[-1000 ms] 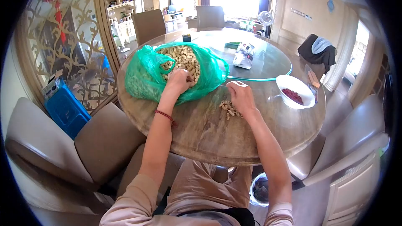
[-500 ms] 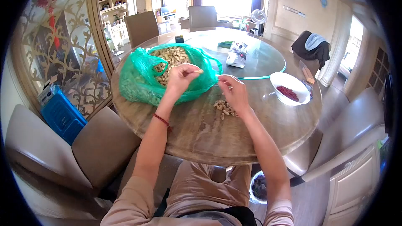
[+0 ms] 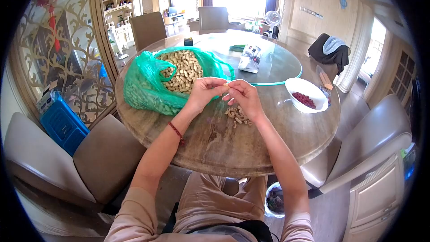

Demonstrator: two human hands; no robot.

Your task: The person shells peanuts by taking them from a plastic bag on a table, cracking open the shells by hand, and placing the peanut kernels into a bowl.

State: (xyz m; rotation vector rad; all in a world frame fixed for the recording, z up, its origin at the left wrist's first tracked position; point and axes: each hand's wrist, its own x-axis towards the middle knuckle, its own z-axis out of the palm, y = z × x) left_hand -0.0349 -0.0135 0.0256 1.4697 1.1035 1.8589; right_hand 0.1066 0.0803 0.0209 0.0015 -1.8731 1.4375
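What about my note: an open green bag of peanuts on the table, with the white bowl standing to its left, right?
Wrong side: the head view shows the white bowl to the right of the open green bag of peanuts on the table.

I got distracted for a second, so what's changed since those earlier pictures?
The left hand, earlier down among the peanuts, took hold of what looks like a peanut, lifted it and moved right. Now the right hand pinches it too. The green bag, shell pile and white bowl of red kernels stayed put.
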